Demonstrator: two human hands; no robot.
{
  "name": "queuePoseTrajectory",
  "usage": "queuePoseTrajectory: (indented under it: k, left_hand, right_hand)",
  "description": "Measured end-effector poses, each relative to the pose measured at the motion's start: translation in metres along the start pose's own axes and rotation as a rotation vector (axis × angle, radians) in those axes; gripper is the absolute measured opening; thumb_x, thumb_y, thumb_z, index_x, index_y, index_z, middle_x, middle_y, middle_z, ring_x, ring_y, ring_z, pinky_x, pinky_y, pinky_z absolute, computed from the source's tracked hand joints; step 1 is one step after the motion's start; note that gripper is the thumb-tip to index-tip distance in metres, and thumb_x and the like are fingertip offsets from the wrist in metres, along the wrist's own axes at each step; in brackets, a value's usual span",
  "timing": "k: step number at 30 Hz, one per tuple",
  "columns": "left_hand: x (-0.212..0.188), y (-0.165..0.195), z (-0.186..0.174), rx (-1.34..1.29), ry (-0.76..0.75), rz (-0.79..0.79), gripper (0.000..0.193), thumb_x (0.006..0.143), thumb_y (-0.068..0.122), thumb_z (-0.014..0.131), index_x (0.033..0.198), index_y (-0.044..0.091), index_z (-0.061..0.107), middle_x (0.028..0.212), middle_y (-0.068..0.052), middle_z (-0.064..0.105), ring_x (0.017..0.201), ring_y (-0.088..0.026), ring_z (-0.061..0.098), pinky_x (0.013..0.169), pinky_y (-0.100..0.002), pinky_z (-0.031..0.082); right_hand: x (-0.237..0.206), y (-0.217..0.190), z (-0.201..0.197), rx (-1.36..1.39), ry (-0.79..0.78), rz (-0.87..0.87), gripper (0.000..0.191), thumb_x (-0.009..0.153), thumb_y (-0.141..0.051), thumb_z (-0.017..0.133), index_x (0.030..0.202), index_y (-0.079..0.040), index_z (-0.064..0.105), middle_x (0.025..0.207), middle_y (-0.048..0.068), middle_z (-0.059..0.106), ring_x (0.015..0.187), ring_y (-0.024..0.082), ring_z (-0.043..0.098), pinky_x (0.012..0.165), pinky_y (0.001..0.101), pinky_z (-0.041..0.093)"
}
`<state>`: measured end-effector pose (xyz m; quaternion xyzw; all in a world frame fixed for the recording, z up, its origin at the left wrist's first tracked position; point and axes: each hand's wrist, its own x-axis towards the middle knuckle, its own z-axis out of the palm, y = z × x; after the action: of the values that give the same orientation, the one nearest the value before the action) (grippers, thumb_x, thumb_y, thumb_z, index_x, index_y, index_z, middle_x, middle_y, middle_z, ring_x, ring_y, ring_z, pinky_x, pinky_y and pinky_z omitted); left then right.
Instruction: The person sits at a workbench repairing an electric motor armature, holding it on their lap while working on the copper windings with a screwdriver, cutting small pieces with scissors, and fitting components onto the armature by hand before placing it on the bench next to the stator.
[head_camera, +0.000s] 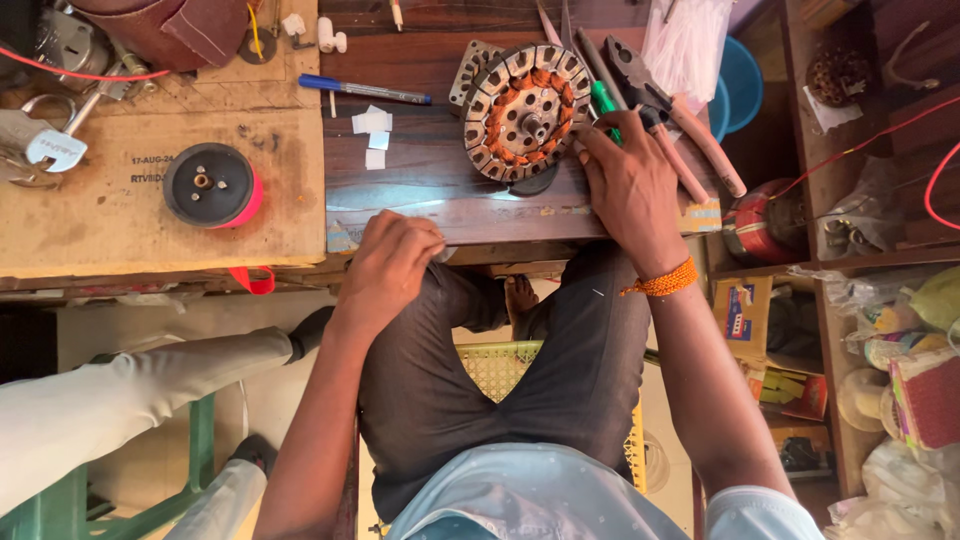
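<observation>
A round motor stator with copper windings lies flat on the dark wooden bench. My right hand rests on the bench just right of it, fingertips touching the stator's rim near a green-handled tool. An orange thread band circles that wrist. My left hand is at the bench's near edge, fingers curled; whether it holds anything small is hidden. Small white paper pieces lie between the hands.
A blue pen and pliers with pink handles lie on the bench. A black-and-pink spool sits on cardboard at left. Another person's legs are at lower left. Cluttered shelves stand at right.
</observation>
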<state>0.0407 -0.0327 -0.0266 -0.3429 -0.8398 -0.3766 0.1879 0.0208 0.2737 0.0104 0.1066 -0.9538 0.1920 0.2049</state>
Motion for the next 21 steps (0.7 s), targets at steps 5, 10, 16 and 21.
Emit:
queuePoseTrajectory:
  k: [5,10,16,21]
  left_hand:
    - [0.0,0.007,-0.002,-0.088,0.285,-0.147,0.021,0.091,-0.007,0.076,0.106,0.005,0.066,0.103,-0.009,0.073,0.09,-0.023,0.067,0.081,-0.035,0.055]
    - [0.0,0.018,-0.01,-0.291,0.358,-0.387,0.033,0.099,-0.009,0.066,0.131,0.001,0.067,0.106,-0.006,0.077,0.091,-0.014,0.068,0.08,-0.028,0.058]
    - [0.006,0.023,-0.016,-0.473,0.311,-0.402,0.021,0.096,-0.012,0.065,0.108,0.003,0.075,0.11,-0.009,0.075,0.082,-0.012,0.074,0.066,-0.023,0.06]
    - [0.004,0.025,-0.021,-0.251,0.324,-0.318,0.017,0.094,-0.006,0.074,0.109,0.002,0.076,0.097,-0.009,0.076,0.079,-0.012,0.071,0.068,-0.024,0.057]
  right_hand:
    - [-0.003,0.002,-0.003,0.022,-0.012,-0.058,0.029,0.097,-0.002,0.066,0.124,-0.01,0.07,0.124,0.011,0.063,0.102,0.035,0.064,0.089,0.046,0.05]
    - [-0.005,0.0,-0.005,-0.007,-0.024,-0.089,0.035,0.095,0.001,0.062,0.127,-0.011,0.069,0.128,0.012,0.062,0.103,0.036,0.062,0.091,0.0467,0.049]
    - [-0.008,-0.003,-0.012,-0.105,-0.052,-0.114,0.021,0.097,-0.003,0.062,0.115,-0.012,0.068,0.121,0.012,0.062,0.104,0.037,0.063,0.092,0.0479,0.049]
    - [-0.027,-0.007,-0.02,-0.113,-0.032,0.002,0.01,0.102,-0.016,0.068,0.107,-0.009,0.063,0.112,0.012,0.062,0.103,0.036,0.064,0.087,0.0466,0.05]
